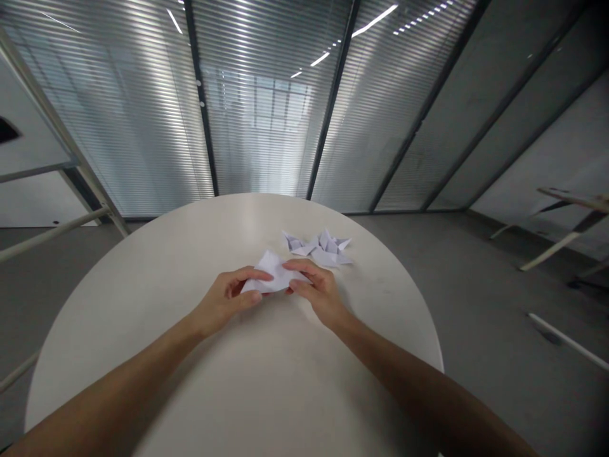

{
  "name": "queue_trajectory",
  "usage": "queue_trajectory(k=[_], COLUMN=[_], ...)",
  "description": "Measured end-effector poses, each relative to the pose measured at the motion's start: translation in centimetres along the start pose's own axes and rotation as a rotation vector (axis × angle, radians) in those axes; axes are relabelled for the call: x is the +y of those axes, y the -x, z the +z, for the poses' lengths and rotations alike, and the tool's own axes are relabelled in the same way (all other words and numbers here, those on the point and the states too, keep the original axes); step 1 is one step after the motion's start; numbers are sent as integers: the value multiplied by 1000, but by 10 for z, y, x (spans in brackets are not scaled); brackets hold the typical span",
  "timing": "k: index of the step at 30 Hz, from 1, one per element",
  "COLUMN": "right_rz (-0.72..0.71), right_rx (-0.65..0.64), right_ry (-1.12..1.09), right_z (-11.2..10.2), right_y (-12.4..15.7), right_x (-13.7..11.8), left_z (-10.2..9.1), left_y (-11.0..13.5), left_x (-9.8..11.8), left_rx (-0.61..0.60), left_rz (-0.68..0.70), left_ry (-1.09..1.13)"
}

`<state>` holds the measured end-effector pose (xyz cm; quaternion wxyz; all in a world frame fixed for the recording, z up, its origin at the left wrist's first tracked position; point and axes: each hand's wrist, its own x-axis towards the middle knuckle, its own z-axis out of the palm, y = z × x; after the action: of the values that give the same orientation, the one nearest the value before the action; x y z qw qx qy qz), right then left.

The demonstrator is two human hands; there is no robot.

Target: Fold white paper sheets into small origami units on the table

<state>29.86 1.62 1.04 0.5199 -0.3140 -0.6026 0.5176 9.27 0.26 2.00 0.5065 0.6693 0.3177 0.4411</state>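
From where I sit, far away, I see both hands on one small white paper (269,263). It is over the middle of the round white surface (228,374), and it has folds in it. The left hand (235,291) pinches its left side, with the thumb at the near edge and a finger lying on top. The right hand (314,284) pinches the right side in much the same way. I can't tell if the paper touches the surface or is a little above it. Just past the right hand sits a bunch of folded shapes (328,244) with pointy tips, close together. I think a few things could go wrong. If the hands pull apart too hard, the paper could rip. If the fingers squash it, a fold could go crooked or get a bad crease. If one hand lets go too soon, a fold could pop open. The right hand is so near the folded shapes that a bump could push or bend them. I can't find any words, labels or brand names to read, and the paper looks plain.
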Motion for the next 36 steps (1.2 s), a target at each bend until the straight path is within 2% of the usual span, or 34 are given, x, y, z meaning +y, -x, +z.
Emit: queue_trajectory(k=[3,5,8,13,20,24,26,28,31,34,36], right_rz=[43,39,35,20,44,28,-28,-109,-173,-98,-44], right_rx=[42,47,30,55,48,31,15,-19,-84,-92,-69], right_ry=[-3,3,19,57,87,57,76,149,266,268,228], right_z=[2,3,4,4,5,3,2,-1,-4,-4,-4], right_y=[1,0,0,0,-1,-2,-2,-2,-1,0,1], right_x=[5,9,10,8,7,6,4,1,-3,1,7], left_z=[2,4,6,4,3,-1,-3,-3,0,4,6], left_y=[-1,-1,0,0,-1,0,1,1,0,-1,0], left_x=[-3,-3,-1,-2,-6,-6,-6,-8,-9,-7,-5], left_rx=[158,196,181,165,224,107,51,67,129,158,216], left_rz=[-93,-111,-104,-18,-48,3,43,36,-51,-122,-110], left_ry=[-36,-13,-9,-55,-41,-113,-94,-59,-88,-154,-168])
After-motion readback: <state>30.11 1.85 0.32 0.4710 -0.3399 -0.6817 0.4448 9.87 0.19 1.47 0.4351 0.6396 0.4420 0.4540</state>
